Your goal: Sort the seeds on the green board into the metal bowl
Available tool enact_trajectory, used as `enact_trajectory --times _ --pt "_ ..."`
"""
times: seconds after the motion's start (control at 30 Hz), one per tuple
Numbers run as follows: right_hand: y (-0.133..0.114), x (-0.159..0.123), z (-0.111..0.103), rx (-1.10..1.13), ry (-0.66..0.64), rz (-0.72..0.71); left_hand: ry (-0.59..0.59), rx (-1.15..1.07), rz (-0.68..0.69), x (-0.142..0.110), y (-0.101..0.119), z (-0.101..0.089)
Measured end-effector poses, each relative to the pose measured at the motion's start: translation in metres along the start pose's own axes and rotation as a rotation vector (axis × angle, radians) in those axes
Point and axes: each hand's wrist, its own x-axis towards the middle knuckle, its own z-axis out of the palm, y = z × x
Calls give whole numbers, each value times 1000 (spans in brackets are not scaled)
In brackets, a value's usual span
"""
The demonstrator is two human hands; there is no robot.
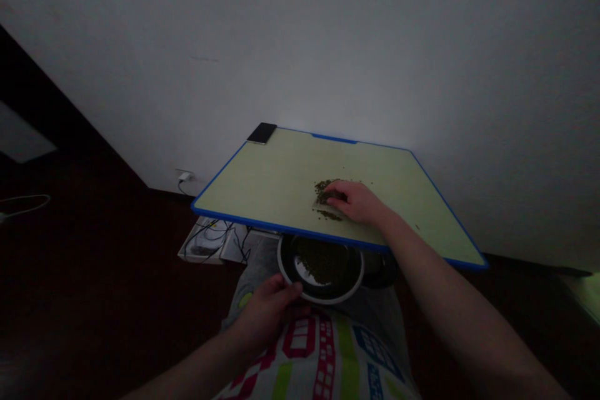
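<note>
- A table (244,190) with a pale yellow-green top and a blue rim stands close to the wall (328,44).
- On its far left corner lies a dark, flat phone or tablet (262,132).
- Near the middle, small dark grains (322,187) lie in a loose heap, a few scattered around it.
- A tiny dark piece (417,227) lies farther right.
- The dark reddish-brown floor (117,294) carries a white cable (47,197) at far left.
</note>
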Motion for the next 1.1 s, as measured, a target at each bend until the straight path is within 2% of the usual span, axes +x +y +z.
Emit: enact_trajectory --times 0.33,0.47,0.77,0.9,1.1 --pt "-2 2 3 63 -58 -75 29 26 2 -1 1 1" --pt "-3 -4 3 60 -36 -80 25 27 -4 -1 1 1" --pt "8 -43 -5 -35 103 155 29 13 4 -3 2 1" --pt "4 -61 -4 -72 158 285 24 23 2 -2 1 0" --pt "-11 -60 7 -112 191 363 18 36 5 -3 2 3"
